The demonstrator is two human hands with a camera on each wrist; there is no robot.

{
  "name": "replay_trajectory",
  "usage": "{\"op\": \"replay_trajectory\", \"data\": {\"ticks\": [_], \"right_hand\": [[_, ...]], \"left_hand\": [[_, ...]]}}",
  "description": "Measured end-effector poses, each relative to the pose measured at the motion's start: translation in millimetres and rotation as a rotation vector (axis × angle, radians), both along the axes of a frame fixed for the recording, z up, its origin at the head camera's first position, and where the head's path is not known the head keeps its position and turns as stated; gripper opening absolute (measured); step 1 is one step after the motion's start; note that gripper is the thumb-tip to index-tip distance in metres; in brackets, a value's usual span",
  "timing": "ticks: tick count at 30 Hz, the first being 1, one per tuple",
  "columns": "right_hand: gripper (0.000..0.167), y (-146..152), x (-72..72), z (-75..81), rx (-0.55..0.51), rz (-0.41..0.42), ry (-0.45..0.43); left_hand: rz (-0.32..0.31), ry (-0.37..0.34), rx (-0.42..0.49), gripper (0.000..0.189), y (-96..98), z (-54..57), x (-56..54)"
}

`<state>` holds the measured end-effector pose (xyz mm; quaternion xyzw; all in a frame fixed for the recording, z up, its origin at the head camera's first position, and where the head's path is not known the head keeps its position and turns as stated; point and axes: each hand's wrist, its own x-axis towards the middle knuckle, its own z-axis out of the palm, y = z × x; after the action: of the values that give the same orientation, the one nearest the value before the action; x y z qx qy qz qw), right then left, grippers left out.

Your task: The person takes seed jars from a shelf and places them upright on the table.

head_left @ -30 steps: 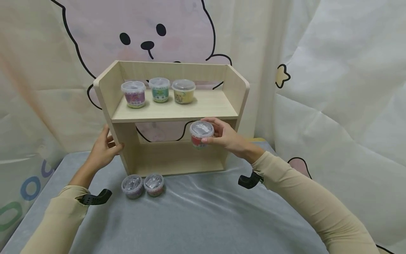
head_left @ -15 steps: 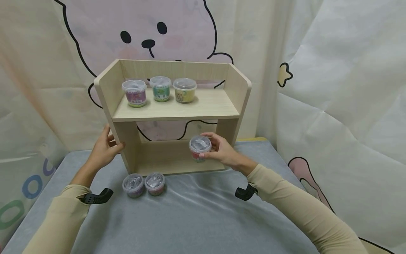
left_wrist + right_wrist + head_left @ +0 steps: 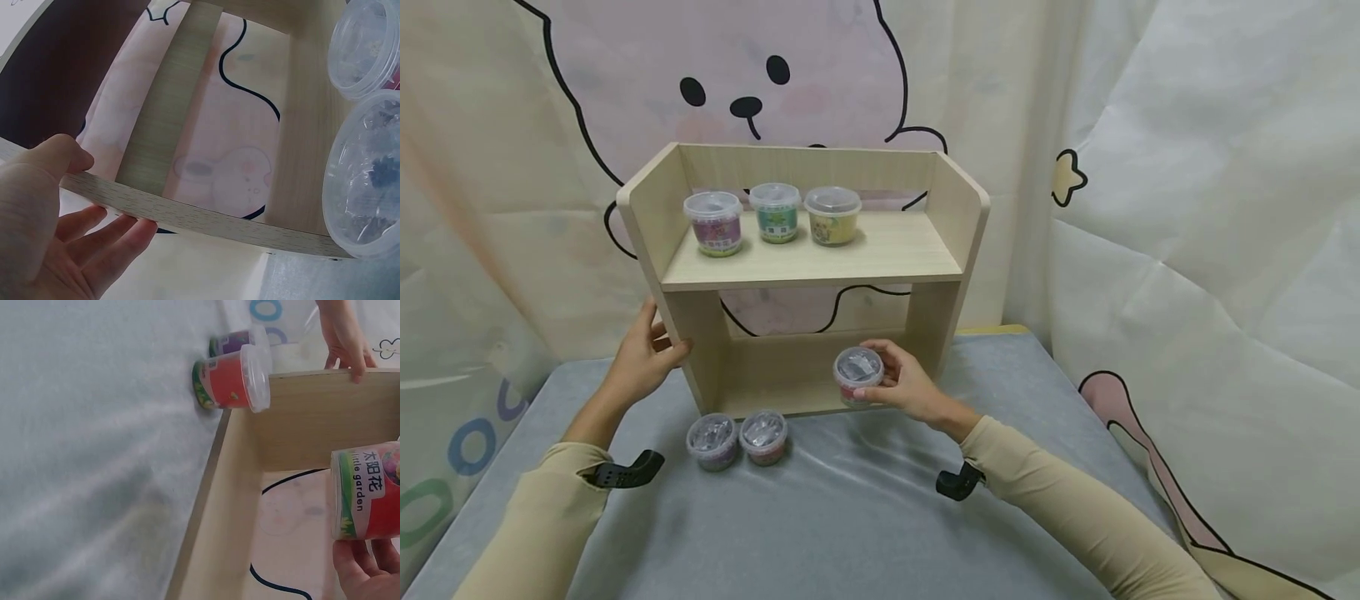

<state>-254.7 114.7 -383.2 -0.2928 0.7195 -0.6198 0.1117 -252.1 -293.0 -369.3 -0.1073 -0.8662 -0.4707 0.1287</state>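
Observation:
My right hand (image 3: 904,385) grips a small clear-lidded tub (image 3: 859,377) by its side, in front of the shelf's lower opening. In the right wrist view this tub (image 3: 369,490) has a red and green label reading "little garden". My left hand (image 3: 643,360) holds the left side panel of a pale wooden shelf (image 3: 805,271). Thumb and fingers (image 3: 125,250) lie on opposite faces of that panel's edge in the left wrist view. Two more lidded tubs, one purplish (image 3: 712,442) and one red (image 3: 763,437), stand side by side on the table before the shelf's left front.
On the upper shelf board are a purple tub (image 3: 717,225), a green tub (image 3: 777,214) and a yellow tub (image 3: 832,217). A grey-blue cloth (image 3: 865,517) covers the table. Behind the shelf hangs a curtain (image 3: 985,100) with cartoon prints.
My right hand has lowered the red tub from the upper board's front edge to the lower opening, moving slightly left. The left hand stays on the panel.

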Motion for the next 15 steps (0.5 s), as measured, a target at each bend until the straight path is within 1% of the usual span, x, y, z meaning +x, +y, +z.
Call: {"op": "replay_trajectory", "data": {"ticks": [3, 9, 15], "right_hand": [[0.067, -5, 0.2, -6.0, 0.004, -0.016, -0.015], [0.067, -15, 1.3, -21.4, -0.002, -0.035, -0.027], [0.067, -23, 4.6, -44.4, -0.02, -0.031, -0.021]], "left_hand": [[-0.01, -0.007, 0.001, 0.09, -0.8, -1.0, 0.6], [-0.017, -0.019, 0.004, 0.088, -0.1, 0.6, 2.3], [-0.006, -0.013, 0.002, 0.088, 0.7, 1.7, 1.4]]}}
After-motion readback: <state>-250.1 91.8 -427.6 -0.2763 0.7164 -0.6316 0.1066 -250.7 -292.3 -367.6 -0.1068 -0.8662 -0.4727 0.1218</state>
